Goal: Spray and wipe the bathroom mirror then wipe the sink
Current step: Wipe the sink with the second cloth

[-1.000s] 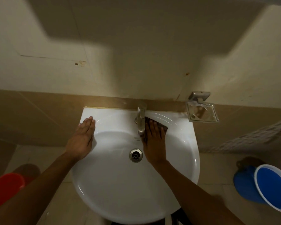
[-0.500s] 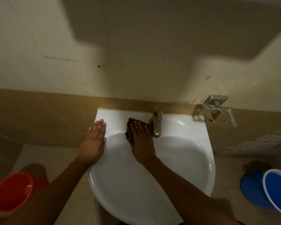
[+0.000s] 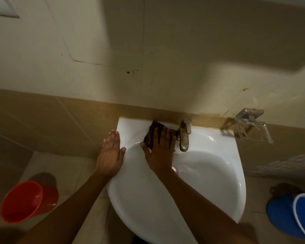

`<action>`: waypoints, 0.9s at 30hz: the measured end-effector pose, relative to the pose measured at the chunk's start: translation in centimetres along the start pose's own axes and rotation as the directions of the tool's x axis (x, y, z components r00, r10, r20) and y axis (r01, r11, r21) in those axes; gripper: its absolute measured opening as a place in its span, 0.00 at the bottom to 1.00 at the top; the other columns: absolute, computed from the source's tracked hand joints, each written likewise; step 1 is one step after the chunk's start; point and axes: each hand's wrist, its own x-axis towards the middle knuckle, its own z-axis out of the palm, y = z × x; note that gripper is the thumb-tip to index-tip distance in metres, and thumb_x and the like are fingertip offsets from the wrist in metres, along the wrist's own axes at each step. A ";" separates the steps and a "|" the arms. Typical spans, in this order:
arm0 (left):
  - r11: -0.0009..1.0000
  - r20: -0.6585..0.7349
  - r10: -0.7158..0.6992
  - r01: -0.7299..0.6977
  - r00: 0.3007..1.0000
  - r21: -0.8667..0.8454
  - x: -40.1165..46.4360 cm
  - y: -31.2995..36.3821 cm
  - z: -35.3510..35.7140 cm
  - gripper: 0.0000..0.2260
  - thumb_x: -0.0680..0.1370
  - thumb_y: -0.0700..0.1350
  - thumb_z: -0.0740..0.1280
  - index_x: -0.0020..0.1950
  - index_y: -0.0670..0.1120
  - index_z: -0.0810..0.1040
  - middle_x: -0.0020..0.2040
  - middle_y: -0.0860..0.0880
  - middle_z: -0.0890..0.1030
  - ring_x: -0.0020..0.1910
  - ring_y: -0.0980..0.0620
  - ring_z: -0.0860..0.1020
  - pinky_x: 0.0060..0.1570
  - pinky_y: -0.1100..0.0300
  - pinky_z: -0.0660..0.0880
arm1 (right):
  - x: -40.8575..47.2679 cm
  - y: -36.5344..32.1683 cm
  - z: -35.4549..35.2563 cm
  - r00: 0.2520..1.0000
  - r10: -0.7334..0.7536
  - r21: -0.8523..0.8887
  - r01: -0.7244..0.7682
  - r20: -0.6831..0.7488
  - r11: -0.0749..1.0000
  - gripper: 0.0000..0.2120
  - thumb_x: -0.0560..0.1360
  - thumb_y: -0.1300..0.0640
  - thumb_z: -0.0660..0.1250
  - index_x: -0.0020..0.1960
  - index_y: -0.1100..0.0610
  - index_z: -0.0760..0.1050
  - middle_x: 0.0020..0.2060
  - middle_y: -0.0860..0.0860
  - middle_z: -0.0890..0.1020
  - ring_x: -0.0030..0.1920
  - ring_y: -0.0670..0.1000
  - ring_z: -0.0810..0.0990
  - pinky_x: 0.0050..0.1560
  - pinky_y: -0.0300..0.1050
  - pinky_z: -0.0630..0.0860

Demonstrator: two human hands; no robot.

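Note:
A white wall-mounted sink (image 3: 209,175) fills the middle of the head view. My right hand (image 3: 159,153) lies flat with straight fingers, pressing a dark striped cloth (image 3: 152,132) onto the sink's back ledge, just left of the metal tap (image 3: 184,136). My left hand (image 3: 110,152) rests flat and open on the sink's left rim. The drain is mostly hidden under my right wrist. No mirror or spray bottle is in view.
A clear soap holder (image 3: 253,128) hangs on the wall to the right of the sink. A red bucket (image 3: 23,201) stands on the floor at the left, and a blue bucket (image 3: 296,215) at the right. Tiled wall rises behind the sink.
My right hand has slid the cloth from the right of the tap, across its front, to the back ledge on its left. My left hand stays on the left rim.

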 end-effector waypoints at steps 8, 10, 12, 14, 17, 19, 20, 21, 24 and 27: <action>0.911 -0.101 -0.251 0.200 0.963 -0.359 -1.4 0.1 -0.5 0.24 0.82 0.50 0.49 0.74 0.42 0.69 0.70 0.43 0.74 0.69 0.43 0.72 0.67 0.48 0.69 | 1.0 -7.7 1.7 0.948 -0.294 0.114 0.281 0.125 0.953 0.29 0.82 0.40 0.41 0.79 0.51 0.55 0.78 0.58 0.57 0.79 0.58 0.50 0.76 0.62 0.43; 0.886 -0.119 -0.272 0.200 0.955 -0.419 -1.9 -0.2 -0.6 0.22 0.82 0.50 0.49 0.69 0.45 0.74 0.63 0.45 0.80 0.60 0.44 0.78 0.56 0.52 0.75 | 1.3 -8.3 1.8 0.920 -0.368 0.163 0.345 0.133 0.924 0.28 0.81 0.43 0.46 0.78 0.50 0.58 0.77 0.57 0.60 0.78 0.59 0.52 0.76 0.61 0.42; 0.884 -0.134 -0.274 0.194 0.952 -0.425 -2.2 0.0 -0.8 0.22 0.82 0.50 0.50 0.68 0.44 0.76 0.60 0.44 0.81 0.57 0.44 0.80 0.53 0.55 0.74 | 2.4 -7.6 1.7 0.883 -0.451 0.141 0.434 0.131 0.890 0.28 0.79 0.42 0.47 0.77 0.50 0.61 0.76 0.56 0.63 0.77 0.59 0.56 0.76 0.61 0.44; 0.885 -0.124 -0.288 0.214 0.950 -0.415 -2.2 0.2 -1.0 0.23 0.81 0.50 0.50 0.68 0.42 0.76 0.60 0.43 0.82 0.57 0.43 0.80 0.53 0.56 0.73 | 3.8 -6.6 1.6 0.878 -0.462 0.076 0.455 0.130 0.887 0.28 0.79 0.42 0.47 0.77 0.49 0.60 0.75 0.55 0.65 0.76 0.58 0.58 0.76 0.61 0.47; 0.849 -0.080 -0.328 0.257 0.941 -0.462 -2.1 0.1 -1.0 0.23 0.80 0.50 0.51 0.66 0.42 0.77 0.57 0.44 0.83 0.54 0.43 0.80 0.52 0.55 0.74 | 4.8 -6.6 1.6 0.950 -0.293 0.069 0.287 0.109 0.955 0.28 0.80 0.42 0.46 0.77 0.48 0.60 0.76 0.55 0.64 0.77 0.58 0.58 0.76 0.63 0.48; 0.799 -0.053 -0.393 0.312 0.918 -0.514 -2.4 -0.1 -1.0 0.19 0.82 0.47 0.53 0.63 0.43 0.79 0.52 0.45 0.84 0.49 0.46 0.81 0.49 0.57 0.75 | 4.3 -7.5 1.8 0.965 -0.241 0.076 0.234 0.106 0.969 0.27 0.80 0.43 0.48 0.77 0.49 0.60 0.76 0.56 0.63 0.77 0.58 0.57 0.75 0.65 0.48; 0.768 -0.036 -0.435 0.350 0.900 -0.537 -2.7 -0.2 -1.1 0.16 0.83 0.44 0.55 0.58 0.43 0.81 0.48 0.44 0.84 0.45 0.48 0.80 0.45 0.61 0.75 | 3.7 -7.7 1.9 0.964 -0.241 0.080 0.233 0.110 0.969 0.27 0.80 0.43 0.48 0.77 0.49 0.59 0.77 0.56 0.62 0.77 0.57 0.57 0.75 0.65 0.47; 0.736 -0.016 -0.470 0.382 0.882 -0.558 -3.0 -0.4 -1.2 0.14 0.82 0.41 0.56 0.53 0.43 0.82 0.44 0.45 0.84 0.41 0.51 0.79 0.40 0.65 0.73 | 3.0 -7.9 2.0 0.960 -0.252 0.089 0.242 0.122 0.966 0.27 0.80 0.43 0.47 0.78 0.48 0.57 0.77 0.55 0.60 0.78 0.57 0.55 0.75 0.65 0.46; 0.608 0.049 -0.557 0.447 0.829 -0.656 -4.1 -1.6 -1.0 0.13 0.79 0.43 0.58 0.39 0.46 0.80 0.36 0.48 0.82 0.37 0.48 0.78 0.38 0.59 0.73 | -0.4 -8.6 2.3 0.943 -0.291 0.163 0.266 0.161 0.950 0.28 0.81 0.43 0.45 0.79 0.50 0.52 0.79 0.57 0.53 0.79 0.58 0.47 0.76 0.64 0.42; 0.448 0.140 -0.617 0.492 0.774 -0.746 -4.9 -2.0 -1.1 0.14 0.76 0.44 0.59 0.37 0.40 0.78 0.37 0.41 0.81 0.37 0.41 0.78 0.41 0.51 0.74 | -5.3 -9.8 2.2 0.924 -0.300 0.308 0.222 0.236 0.925 0.29 0.82 0.43 0.45 0.80 0.49 0.43 0.79 0.56 0.42 0.78 0.56 0.36 0.76 0.61 0.40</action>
